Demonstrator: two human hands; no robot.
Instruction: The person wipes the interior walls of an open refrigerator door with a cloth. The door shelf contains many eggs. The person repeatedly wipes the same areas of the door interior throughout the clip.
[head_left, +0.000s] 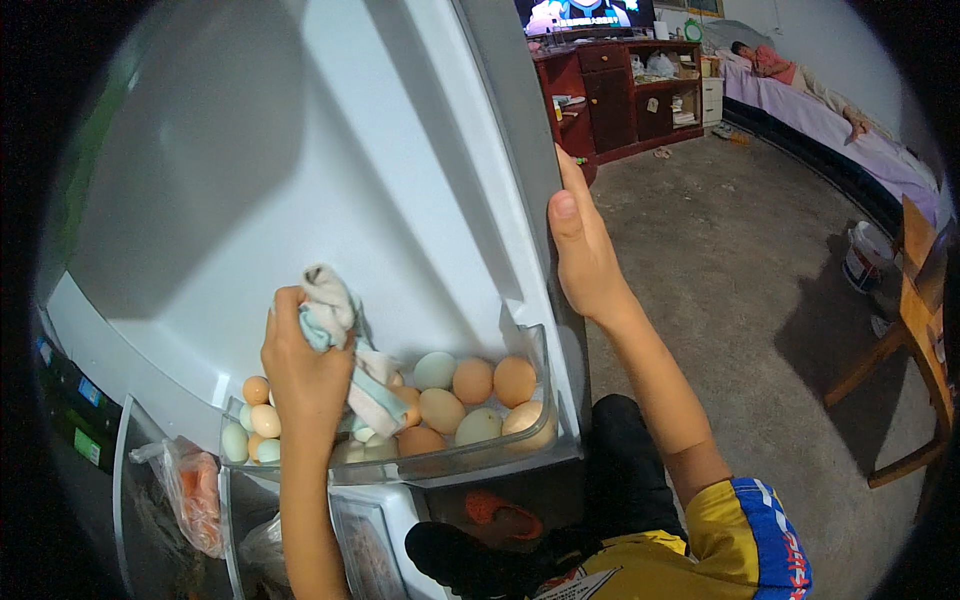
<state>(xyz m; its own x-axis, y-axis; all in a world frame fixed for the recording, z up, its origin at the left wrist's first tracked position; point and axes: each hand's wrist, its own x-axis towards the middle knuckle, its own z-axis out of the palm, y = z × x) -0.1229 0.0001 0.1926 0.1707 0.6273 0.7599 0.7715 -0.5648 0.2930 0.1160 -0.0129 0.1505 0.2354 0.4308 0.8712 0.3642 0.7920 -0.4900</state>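
A crumpled white and pale green cloth (328, 307) is bunched in my left hand (309, 375), its loose end hanging over eggs. Below it, a clear plastic door bin (480, 459) holds several brown, cream and pale green eggs (441, 410). The bin is fixed to the white inner wall (375, 225) of an open refrigerator door. My right hand (589, 255) grips the grey outer edge (534, 172) of that door, thumb against the side. Part of the egg group is hidden behind my left hand and the cloth.
Bagged orange-coloured food (199, 495) sits in a compartment at lower left. To the right stand a wooden chair (911, 337) and a white bucket (868, 255) on the concrete floor. Farther back are a dark red cabinet (611, 112) with a television (581, 16) and a person (784, 67) lying on a bed.
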